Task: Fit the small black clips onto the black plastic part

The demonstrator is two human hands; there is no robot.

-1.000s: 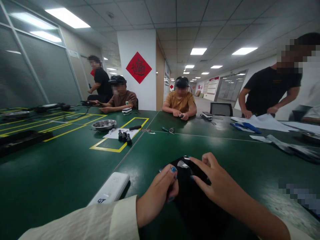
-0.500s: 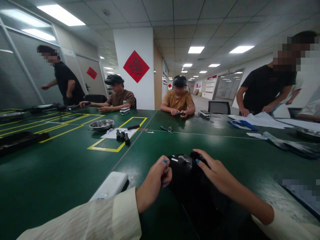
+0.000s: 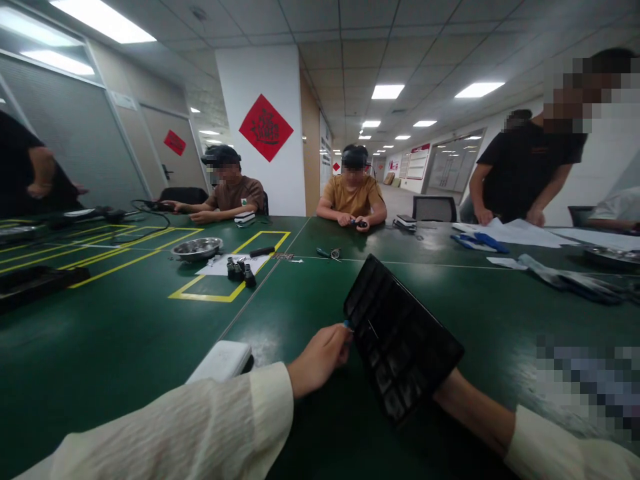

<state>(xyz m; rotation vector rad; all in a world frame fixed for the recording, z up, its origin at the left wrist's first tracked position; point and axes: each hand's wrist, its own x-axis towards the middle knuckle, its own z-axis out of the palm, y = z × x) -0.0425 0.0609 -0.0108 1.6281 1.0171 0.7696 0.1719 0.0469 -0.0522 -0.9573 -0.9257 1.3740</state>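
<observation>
A black tray [image 3: 405, 333] divided into small compartments is tilted up in front of me, its inside facing left. My right hand [image 3: 450, 393] holds it from behind; the fingers are hidden by the tray. Closed in a pinch, my left hand [image 3: 323, 357] is at the tray's left edge, with a blue nail showing. What its fingertips hold, if anything, I cannot make out. A thin bright line shows over the compartments near those fingertips. Behind my left forearm a white box-like device [image 3: 220, 361] lies on the green table [image 3: 165, 353].
Across the table are a metal bowl [image 3: 197, 249], small black cylindrical parts [image 3: 241, 271] on white paper, and pliers [image 3: 327, 253]. Gloves [image 3: 570, 280] and papers [image 3: 520, 237] lie at right. A black tray [image 3: 40, 287] is far left. Two people sit opposite; others stand.
The black tray has swung up and turned, so its compartments now show. My right hand has gone from its top to behind it. My left hand stays pinched, slightly lower.
</observation>
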